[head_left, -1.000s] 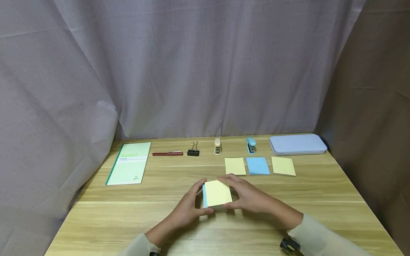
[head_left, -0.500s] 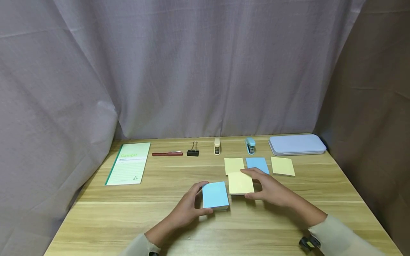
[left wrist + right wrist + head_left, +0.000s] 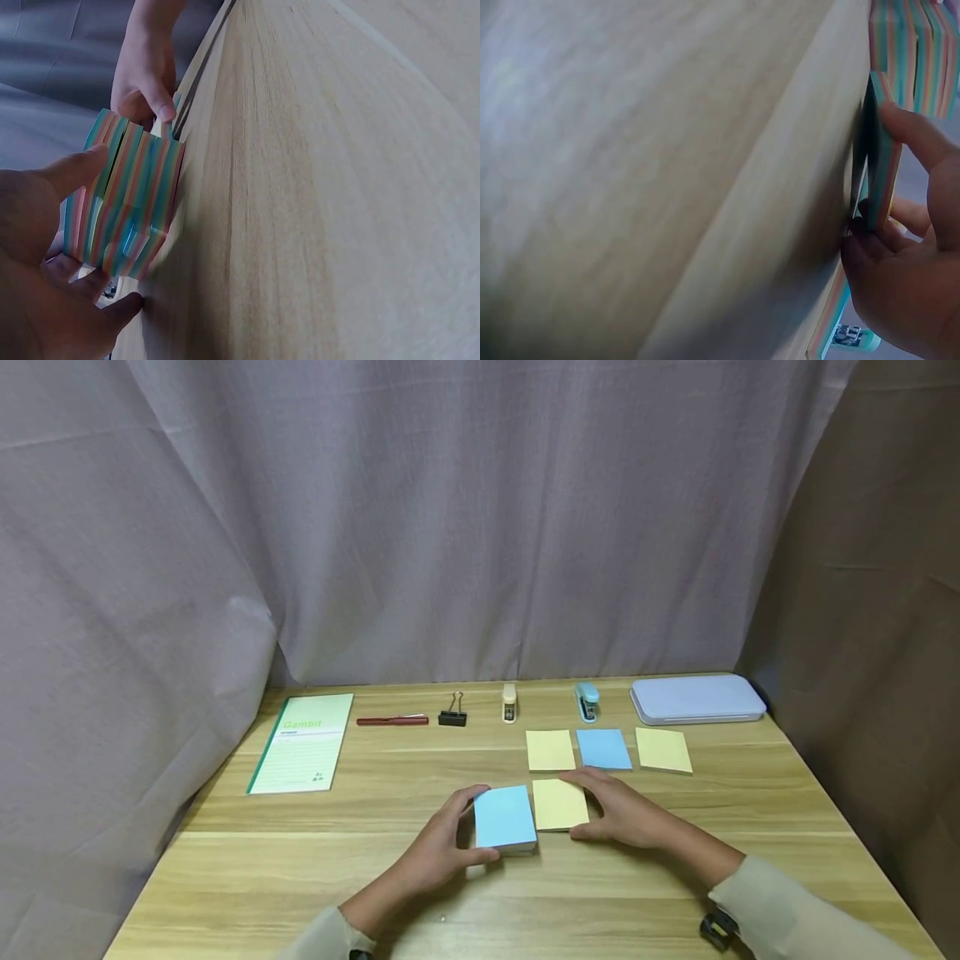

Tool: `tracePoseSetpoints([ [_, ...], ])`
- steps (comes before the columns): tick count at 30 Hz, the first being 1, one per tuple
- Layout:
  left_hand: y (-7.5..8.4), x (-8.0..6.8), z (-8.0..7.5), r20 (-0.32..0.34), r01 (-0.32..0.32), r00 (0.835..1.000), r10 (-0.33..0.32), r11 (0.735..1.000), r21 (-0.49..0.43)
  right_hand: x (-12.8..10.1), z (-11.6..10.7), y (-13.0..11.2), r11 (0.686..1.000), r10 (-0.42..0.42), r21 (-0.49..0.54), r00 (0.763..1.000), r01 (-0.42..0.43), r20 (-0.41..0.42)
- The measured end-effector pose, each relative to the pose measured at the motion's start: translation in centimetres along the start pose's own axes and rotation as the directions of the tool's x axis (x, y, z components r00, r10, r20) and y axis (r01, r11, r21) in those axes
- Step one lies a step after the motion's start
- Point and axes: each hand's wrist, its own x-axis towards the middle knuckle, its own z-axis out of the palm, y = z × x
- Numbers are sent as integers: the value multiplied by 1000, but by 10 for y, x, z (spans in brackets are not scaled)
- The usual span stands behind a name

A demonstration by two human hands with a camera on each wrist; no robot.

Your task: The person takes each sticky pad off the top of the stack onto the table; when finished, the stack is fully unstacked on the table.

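My left hand (image 3: 437, 850) grips a stack of sticky note pads (image 3: 504, 817), thumb at the near side and fingers at the far side. Blue paper tops the stack, and its sides show coloured stripes in the left wrist view. Just to its right, my right hand (image 3: 630, 810) pinches a thin yellow-topped sticky note pad (image 3: 557, 805) between thumb and fingers. In the right wrist view that pad (image 3: 885, 165) is very low over the table, with a dark gap or shadow beneath one part. Whether it touches the wood I cannot tell.
Behind lie a yellow pad (image 3: 551, 751), a blue pad (image 3: 604, 749) and another yellow pad (image 3: 663, 750) in a row. Along the back are a notebook (image 3: 303, 743), red pen (image 3: 392, 721), binder clip (image 3: 452, 712), cream stapler (image 3: 509, 703), blue stapler (image 3: 587, 702) and pale case (image 3: 697, 698).
The right hand has lifted the yellow-topped pad off the stack, uncovering blue, moved it right, then brought it down and nearer beside the stack. The left hand has stayed put.
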Motion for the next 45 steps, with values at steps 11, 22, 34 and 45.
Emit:
tracePoseSetpoints([
  [11,0,-1,0,8,10,1000,-10,1000,1,0,2,-3,1000,-2,-19,1000,2,1],
  [22,0,-1,0,9,8,1000,-8,1000,3,3,-5,-25,999,-41,-12,999,41,-27],
  [34,-1,0,-1,11,-3,1000,3,1000,20,22,11,-75,991,-112,82,991,106,75],
  [45,-1,0,-1,5,-9,1000,9,999,33,29,25,-77,991,-132,37,988,129,81],
])
